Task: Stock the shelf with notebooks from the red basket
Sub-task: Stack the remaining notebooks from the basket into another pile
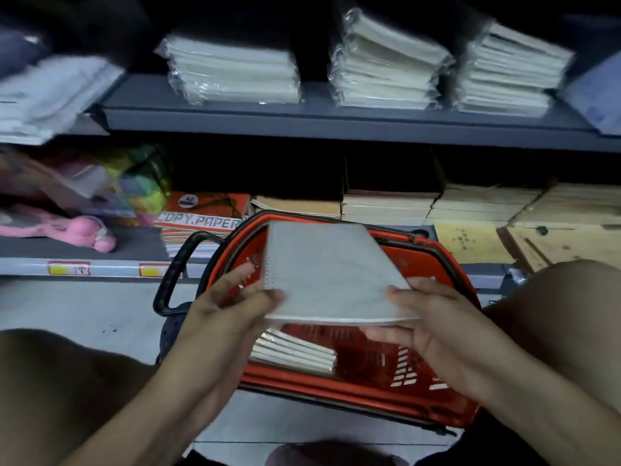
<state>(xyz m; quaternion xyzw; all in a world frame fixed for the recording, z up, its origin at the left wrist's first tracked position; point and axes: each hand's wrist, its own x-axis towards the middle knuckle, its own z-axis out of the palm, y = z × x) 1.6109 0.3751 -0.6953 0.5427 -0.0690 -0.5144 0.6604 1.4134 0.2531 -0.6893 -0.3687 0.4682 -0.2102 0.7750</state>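
1. Notebooks point(295, 354), a short wrapped stack, are seen left in the red basket point(369, 391), directly below the grip.
2. A grey spiral notebook point(331, 274) is gripped at its near corners by the left hand point(232, 307) and the right hand point(426, 317), above the basket.
3. Beyond the grip, wrapped stacks point(386, 65) are already shelved on the shelf point(336, 121); stocking is judged partly done.

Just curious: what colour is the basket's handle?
Black handle, on the red basket; head view.
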